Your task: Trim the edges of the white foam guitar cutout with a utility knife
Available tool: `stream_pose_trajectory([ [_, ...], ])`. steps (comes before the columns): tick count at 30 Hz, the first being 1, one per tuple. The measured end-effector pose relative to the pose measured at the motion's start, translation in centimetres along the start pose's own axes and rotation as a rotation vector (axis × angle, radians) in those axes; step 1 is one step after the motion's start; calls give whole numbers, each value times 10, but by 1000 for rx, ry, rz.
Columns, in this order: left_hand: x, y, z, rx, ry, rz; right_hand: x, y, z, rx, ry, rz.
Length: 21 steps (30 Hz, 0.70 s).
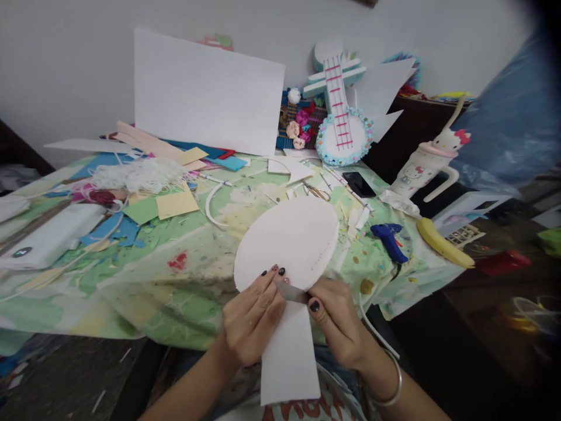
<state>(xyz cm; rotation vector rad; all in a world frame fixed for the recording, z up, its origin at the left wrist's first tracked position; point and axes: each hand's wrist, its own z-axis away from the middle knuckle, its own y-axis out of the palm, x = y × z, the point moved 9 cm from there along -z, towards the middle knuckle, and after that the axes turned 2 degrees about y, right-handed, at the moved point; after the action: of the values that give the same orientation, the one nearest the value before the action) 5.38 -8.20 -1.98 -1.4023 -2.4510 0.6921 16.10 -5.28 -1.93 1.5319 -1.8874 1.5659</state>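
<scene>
I hold a white foam cutout [287,245], a round head with a straight neck that runs down to my lap, over the near table edge. My left hand [252,318] grips the cutout where the round part meets the neck, fingers curled over its edge. My right hand [337,321] is closed on a thin metal blade [291,291], whose tip lies against the foam beside my left fingers. A bangle sits on my right wrist.
The table [144,280] has a paint-stained green cover with paper scraps, white string [140,173], scissors [316,191], a blue glue gun [390,240], a banana [442,242] and a phone [358,184]. A white board [205,93] and a foam guitar model [342,117] lean on the wall.
</scene>
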Motion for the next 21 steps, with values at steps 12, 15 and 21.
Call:
stream_pose_trajectory([
  [12, -4, -9, -6, -48, 61, 10, -8, -3, 3, 3, 20, -40],
  [15, -2, -10, -4, -75, 33, 10, -9, -4, 4, -9, 22, -62],
  [21, -4, -9, -3, -83, 43, 12, -7, -5, 6, -47, -9, -53],
])
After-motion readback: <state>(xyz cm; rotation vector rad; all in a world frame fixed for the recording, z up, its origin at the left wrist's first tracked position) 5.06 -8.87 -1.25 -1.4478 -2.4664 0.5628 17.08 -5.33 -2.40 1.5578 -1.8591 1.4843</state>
